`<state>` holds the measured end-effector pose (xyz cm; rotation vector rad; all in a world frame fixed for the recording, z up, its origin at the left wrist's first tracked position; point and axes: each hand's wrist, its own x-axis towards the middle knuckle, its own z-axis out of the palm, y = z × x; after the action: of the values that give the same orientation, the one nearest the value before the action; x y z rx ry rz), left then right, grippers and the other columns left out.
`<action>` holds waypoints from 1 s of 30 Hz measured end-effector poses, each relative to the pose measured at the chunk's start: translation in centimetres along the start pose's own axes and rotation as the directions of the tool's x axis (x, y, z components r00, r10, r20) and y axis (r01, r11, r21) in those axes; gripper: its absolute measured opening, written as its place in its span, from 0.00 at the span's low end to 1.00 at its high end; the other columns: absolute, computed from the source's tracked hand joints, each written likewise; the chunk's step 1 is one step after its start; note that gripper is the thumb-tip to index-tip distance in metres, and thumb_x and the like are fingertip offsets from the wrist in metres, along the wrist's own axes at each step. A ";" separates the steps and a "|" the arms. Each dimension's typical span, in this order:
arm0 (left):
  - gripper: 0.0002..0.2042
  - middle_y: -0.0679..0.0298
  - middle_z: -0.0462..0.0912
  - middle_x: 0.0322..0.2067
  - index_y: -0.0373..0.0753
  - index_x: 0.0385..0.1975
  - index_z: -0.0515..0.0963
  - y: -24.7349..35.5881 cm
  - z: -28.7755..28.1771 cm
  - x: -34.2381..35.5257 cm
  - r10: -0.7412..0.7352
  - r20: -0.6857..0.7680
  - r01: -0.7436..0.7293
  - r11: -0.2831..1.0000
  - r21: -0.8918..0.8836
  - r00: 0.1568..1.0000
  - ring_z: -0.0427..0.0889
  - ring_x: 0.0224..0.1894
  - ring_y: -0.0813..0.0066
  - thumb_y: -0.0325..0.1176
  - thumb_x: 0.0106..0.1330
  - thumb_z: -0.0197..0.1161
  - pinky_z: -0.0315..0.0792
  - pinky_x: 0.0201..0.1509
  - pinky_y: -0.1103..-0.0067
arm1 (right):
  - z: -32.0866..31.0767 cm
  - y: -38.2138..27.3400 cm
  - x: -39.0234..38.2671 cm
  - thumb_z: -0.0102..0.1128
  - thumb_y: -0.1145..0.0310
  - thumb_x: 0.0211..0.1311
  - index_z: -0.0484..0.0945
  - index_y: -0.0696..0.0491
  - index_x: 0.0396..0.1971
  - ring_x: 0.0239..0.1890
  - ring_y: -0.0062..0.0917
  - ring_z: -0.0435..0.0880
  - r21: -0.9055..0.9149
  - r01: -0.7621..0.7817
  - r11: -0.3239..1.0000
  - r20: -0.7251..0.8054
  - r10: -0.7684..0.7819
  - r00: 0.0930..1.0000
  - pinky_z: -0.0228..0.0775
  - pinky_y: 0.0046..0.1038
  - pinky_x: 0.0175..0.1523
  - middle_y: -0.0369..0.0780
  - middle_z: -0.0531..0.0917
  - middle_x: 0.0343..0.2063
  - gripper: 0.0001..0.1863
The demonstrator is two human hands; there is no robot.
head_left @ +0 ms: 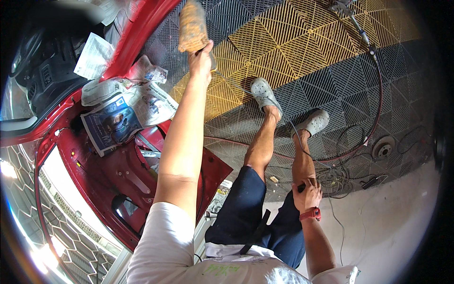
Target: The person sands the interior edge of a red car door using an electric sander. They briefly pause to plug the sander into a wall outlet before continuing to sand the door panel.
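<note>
My left arm reaches far forward, and my left hand (202,61) is closed round the grip of a corded tool. The tool's head (193,29) is a mottled yellow-orange block, slightly blurred, so its exact kind is unclear. It is held over the floor beside the red car body (137,35). A thin grey cord (236,85) trails from it past my feet. My right hand (309,195) lies by my right knee, its fingers curled about a small dark thing (301,188) mostly hidden by the hand. A red watch (310,214) is on that wrist.
Newspaper sheets (113,120) cover part of the car's opening, above a red door panel (113,175). Yellow and grey grid tiles (269,40) make the floor. A red-black hose (378,94), tangled cables (336,177) and a brake disc (383,148) lie at the right.
</note>
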<state>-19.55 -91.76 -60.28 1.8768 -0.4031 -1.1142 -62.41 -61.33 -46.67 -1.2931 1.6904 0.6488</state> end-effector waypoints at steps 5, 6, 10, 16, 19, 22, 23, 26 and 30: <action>0.26 0.64 0.77 0.52 0.42 0.60 0.69 -1.5 -4.4 -0.3 -0.029 -0.228 0.015 0.998 -0.062 0.973 0.76 0.53 0.71 0.26 0.64 0.69 0.69 0.59 0.70 | 0.2 0.1 -0.2 0.71 0.51 0.51 0.84 0.47 0.44 0.58 0.42 0.76 -0.016 -0.001 1.000 -0.019 0.000 1.000 0.68 0.44 0.61 0.41 0.81 0.52 0.23; 0.24 0.66 0.78 0.48 0.42 0.57 0.71 -2.4 -5.3 0.0 0.002 -0.309 -0.030 0.996 -0.084 0.951 0.78 0.50 0.72 0.27 0.62 0.71 0.72 0.54 0.71 | 0.2 0.0 -0.3 0.71 0.50 0.51 0.84 0.47 0.45 0.59 0.41 0.75 -0.016 -0.006 1.000 0.003 0.006 1.000 0.68 0.44 0.62 0.41 0.81 0.52 0.23; 0.18 0.69 0.79 0.37 0.43 0.48 0.76 -6.6 -11.8 0.2 -0.110 -0.246 0.061 0.978 -0.199 0.963 0.80 0.41 0.73 0.27 0.58 0.72 0.75 0.50 0.72 | -0.4 -0.1 -0.2 0.68 0.45 0.53 0.85 0.48 0.48 0.62 0.42 0.73 0.015 -0.034 0.999 0.061 0.033 0.998 0.64 0.44 0.65 0.41 0.80 0.57 0.27; 0.14 0.64 0.74 0.40 0.38 0.46 0.70 -8.5 -8.2 -9.4 -0.270 0.042 0.271 0.926 -0.264 0.962 0.74 0.42 0.71 0.43 0.76 0.52 0.72 0.49 0.73 | 0.8 1.3 -0.2 0.60 0.42 0.59 0.82 0.50 0.53 0.66 0.42 0.71 0.036 -0.076 0.996 0.124 0.071 0.990 0.61 0.49 0.66 0.44 0.77 0.61 0.31; 0.17 0.62 0.75 0.44 0.36 0.51 0.70 -9.9 -3.8 -14.0 -0.385 0.183 0.419 0.882 -0.215 0.905 0.75 0.45 0.70 0.44 0.78 0.49 0.73 0.53 0.72 | -0.4 1.2 -0.4 0.60 0.43 0.61 0.81 0.52 0.54 0.65 0.41 0.72 0.050 -0.053 0.997 0.157 0.044 0.987 0.61 0.49 0.65 0.45 0.78 0.58 0.31; 0.16 0.60 0.75 0.45 0.37 0.55 0.67 -12.3 1.2 -18.1 -0.469 0.345 0.563 0.784 -0.262 0.813 0.75 0.46 0.69 0.29 0.69 0.48 0.74 0.53 0.70 | 0.8 2.2 -0.8 0.64 0.48 0.60 0.81 0.53 0.52 0.61 0.43 0.75 0.182 -0.074 0.981 0.031 0.069 0.997 0.66 0.46 0.62 0.46 0.80 0.55 0.27; 0.17 0.59 0.76 0.46 0.38 0.57 0.65 -11.6 4.6 -20.3 -0.505 0.332 0.588 0.776 -0.228 0.796 0.76 0.47 0.69 0.29 0.68 0.49 0.74 0.53 0.70 | 1.3 2.6 -0.6 0.65 0.49 0.60 0.82 0.53 0.51 0.60 0.43 0.75 0.250 -0.089 0.964 -0.016 0.096 0.995 0.67 0.45 0.62 0.47 0.81 0.54 0.26; 0.17 0.58 0.77 0.49 0.38 0.57 0.66 -12.7 10.5 -25.9 -0.478 0.530 0.614 0.782 -0.107 0.701 0.78 0.50 0.67 0.29 0.69 0.52 0.74 0.56 0.72 | -3.3 1.8 2.1 0.64 0.58 0.65 0.74 0.59 0.57 0.59 0.47 0.75 0.597 0.121 0.793 -0.267 0.054 0.962 0.69 0.42 0.61 0.50 0.78 0.55 0.26; 0.20 0.61 0.78 0.54 0.42 0.60 0.69 -11.9 17.6 -34.2 -0.531 0.705 0.686 0.722 0.086 0.470 0.78 0.52 0.71 0.42 0.73 0.53 0.73 0.59 0.69 | -7.6 2.2 4.4 0.60 0.58 0.68 0.68 0.60 0.63 0.56 0.48 0.75 0.672 0.290 0.682 -0.476 0.097 0.874 0.67 0.42 0.63 0.54 0.74 0.53 0.30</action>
<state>-54.52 -72.35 -55.23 1.3421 0.0409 -2.2999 -67.22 -68.95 -47.22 -0.9594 1.9467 -0.4707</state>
